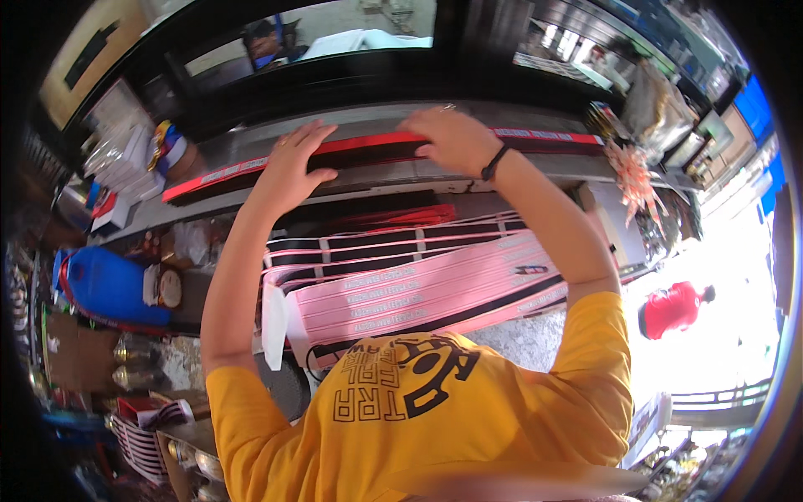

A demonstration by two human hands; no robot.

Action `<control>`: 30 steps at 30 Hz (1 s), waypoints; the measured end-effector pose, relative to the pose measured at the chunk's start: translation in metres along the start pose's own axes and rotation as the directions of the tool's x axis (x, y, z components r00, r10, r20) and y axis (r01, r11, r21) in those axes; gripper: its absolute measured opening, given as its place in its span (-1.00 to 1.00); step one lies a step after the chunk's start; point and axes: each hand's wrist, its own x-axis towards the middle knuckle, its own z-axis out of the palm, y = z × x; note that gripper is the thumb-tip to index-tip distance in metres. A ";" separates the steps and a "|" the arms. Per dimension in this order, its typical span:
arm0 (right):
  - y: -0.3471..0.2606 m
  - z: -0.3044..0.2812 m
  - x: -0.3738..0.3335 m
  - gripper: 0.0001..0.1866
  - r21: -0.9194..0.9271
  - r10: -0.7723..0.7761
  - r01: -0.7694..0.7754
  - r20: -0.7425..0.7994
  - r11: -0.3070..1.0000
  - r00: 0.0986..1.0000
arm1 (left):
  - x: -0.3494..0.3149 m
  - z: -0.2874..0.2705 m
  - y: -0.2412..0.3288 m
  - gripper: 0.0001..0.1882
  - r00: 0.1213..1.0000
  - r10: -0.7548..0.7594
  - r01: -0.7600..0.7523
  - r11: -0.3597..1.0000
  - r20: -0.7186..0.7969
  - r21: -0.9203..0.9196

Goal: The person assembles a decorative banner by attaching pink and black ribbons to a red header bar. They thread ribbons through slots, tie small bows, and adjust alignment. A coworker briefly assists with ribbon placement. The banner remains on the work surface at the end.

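Note:
A long red strip with pale printing on its edge lies across the grey ledge in front of me, its underside dark. My left hand is over the strip left of the middle, fingers stretched out and thumb apart. Over its right half is my right hand, wearing a dark wristband. The fingers there are slightly bent, with a gap between them and the thumb. Neither hand visibly grips the strip, though whether the palms press on it is hard to tell. Below my arms lie printed pink strips, side by side with black and white bands.
A blue plastic container stands at left, below stacked white boxes. An orange-white ribbon bunch hangs by the ledge's right end. Dark-framed openings line the far side, one showing a person. Another person in red is outside at right.

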 end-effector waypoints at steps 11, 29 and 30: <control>-0.084 0.116 -0.153 -0.81 0.346 0.114 -0.088 -0.057 0.934 0.992 | -0.143 0.089 0.070 -0.56 0.989 -0.040 0.003 0.967 -0.139 -0.256; -0.105 0.212 -0.285 -0.61 0.197 0.478 -0.620 0.477 0.760 0.738 | -0.238 0.246 0.080 -0.40 0.847 -0.003 0.255 0.879 0.531 -0.402; -0.105 0.212 -0.286 -0.61 0.200 0.464 -0.606 0.477 0.770 0.747 | -0.238 0.248 0.082 -0.39 0.839 -0.014 0.249 0.899 0.544 -0.361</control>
